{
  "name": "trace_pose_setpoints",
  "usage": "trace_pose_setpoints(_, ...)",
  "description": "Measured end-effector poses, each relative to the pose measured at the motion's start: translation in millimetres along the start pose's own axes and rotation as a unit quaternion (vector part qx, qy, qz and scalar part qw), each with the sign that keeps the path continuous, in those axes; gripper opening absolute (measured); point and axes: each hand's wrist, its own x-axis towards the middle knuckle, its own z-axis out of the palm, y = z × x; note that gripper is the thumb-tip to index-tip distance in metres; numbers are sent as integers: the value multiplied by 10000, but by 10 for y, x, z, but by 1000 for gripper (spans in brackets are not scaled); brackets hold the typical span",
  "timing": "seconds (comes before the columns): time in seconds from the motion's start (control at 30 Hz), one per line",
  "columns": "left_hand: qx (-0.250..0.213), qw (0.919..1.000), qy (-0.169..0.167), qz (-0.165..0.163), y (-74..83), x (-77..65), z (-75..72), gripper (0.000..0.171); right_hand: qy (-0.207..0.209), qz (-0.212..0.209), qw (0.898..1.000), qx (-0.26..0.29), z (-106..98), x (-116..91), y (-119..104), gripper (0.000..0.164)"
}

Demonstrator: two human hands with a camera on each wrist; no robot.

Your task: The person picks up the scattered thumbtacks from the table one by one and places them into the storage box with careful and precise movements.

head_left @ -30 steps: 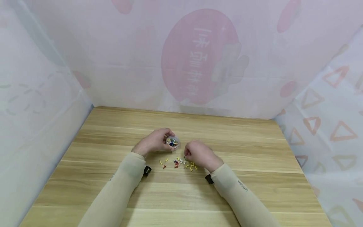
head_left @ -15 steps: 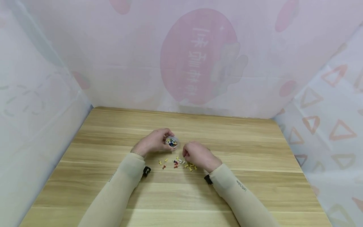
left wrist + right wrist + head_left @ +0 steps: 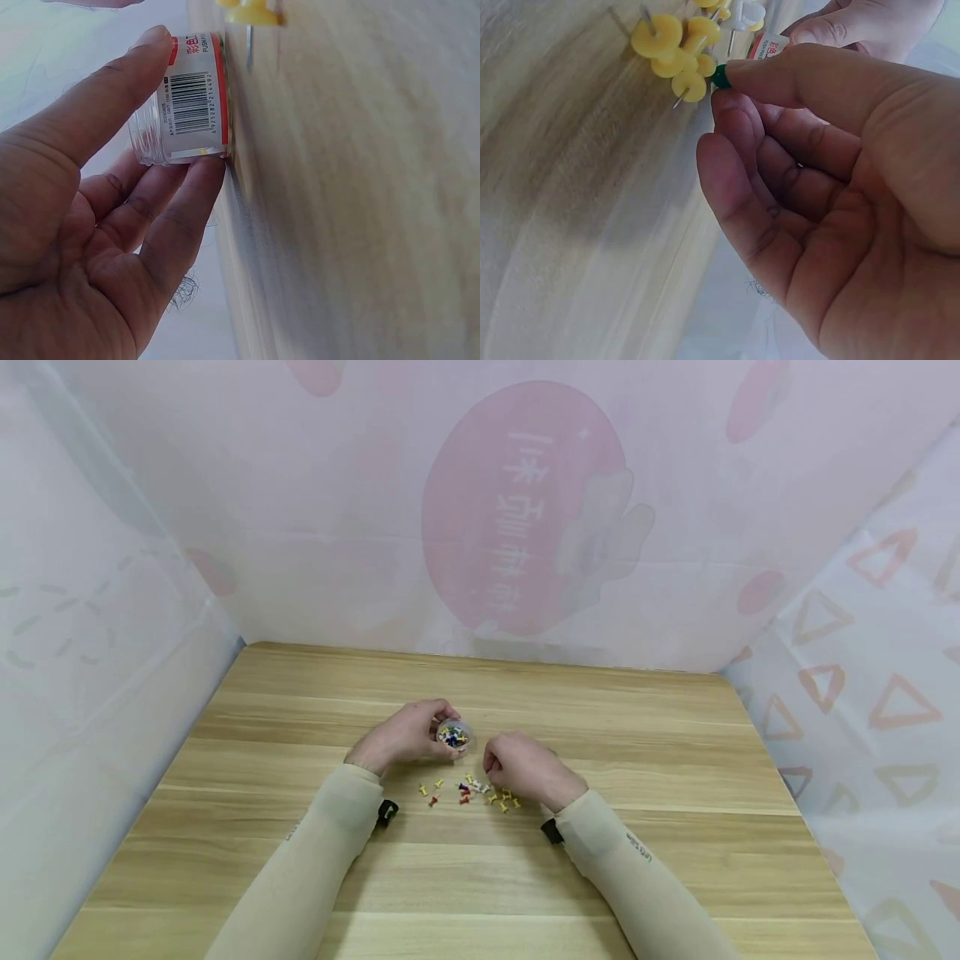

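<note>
My left hand [image 3: 405, 732] holds a small clear plastic jar [image 3: 187, 101] upright on the wooden table, thumb on one side and fingers on the other. The jar has a white and red label with a barcode, and its lidless mouth shows several mixed-colour push pins inside. To the right of it, my right hand [image 3: 528, 768] pinches a green push pin [image 3: 720, 76] between thumb and fingertips, low over the table. Beside those fingertips, several yellow push pins [image 3: 658, 36] lie in a cluster, with a white push pin [image 3: 744, 13] just beyond them.
More loose push pins lie in front of the jar, among them a red push pin [image 3: 433, 802] and a dark blue push pin [image 3: 462, 787]. Printed cloth walls [image 3: 337, 577] stand behind the wooden table [image 3: 645, 727] and at both its sides.
Both hands stay nearly in place, the left on the jar and the right low by the loose pins. The head view drifts very slightly.
</note>
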Motion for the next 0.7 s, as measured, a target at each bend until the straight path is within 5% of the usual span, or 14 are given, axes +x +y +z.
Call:
trace_pose_setpoints(0.3, 1, 10000, -28, -5, -6, -5, 9, 58, -16, -128, 9999, -51, 8, 10, 23, 12)
trace_pose_setpoints(0.43, -19, 10000, -40, -6, 10, -11, 9, 58, 46, -626, 9962, -598, 22, 5, 41, 12)
trace_pose_setpoints(0.7, 43, 10000, -65, 26, 50, -11, -12, 59, 373, -1833, 9574, -2200, -1, -54, 32, 17)
